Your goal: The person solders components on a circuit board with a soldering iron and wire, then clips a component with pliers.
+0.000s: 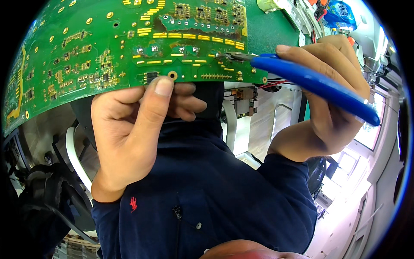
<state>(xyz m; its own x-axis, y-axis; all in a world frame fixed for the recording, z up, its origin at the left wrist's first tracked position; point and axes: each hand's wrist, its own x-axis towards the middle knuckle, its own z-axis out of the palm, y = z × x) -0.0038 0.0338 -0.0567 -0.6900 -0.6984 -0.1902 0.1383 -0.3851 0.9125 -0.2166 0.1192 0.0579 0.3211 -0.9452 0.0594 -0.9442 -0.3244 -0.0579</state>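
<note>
A large green circuit board [129, 60] fills the upper left, carrying gold pads, small parts and some brownish stained patches. Its near edge is pinched by my left hand [133, 125], the thumb on top beside a ringed hole and the fingers below. My right hand [332, 77] grips blue-handled pliers or cutters [310, 82]; the exact kind is hard to tell. Their metal tip touches or hovers just over the board near its right end, by a row of gold pads. Whether the jaws hold anything is too small to see.
Beneath the board lies a green work surface [271, 32]. At the upper right are a blue packet [340, 15], a pale green container [269, 4] and several wires. Below the board, red and black wires [276, 83] run near another circuit assembly [241, 101]. A black chair [51, 194] stands at left.
</note>
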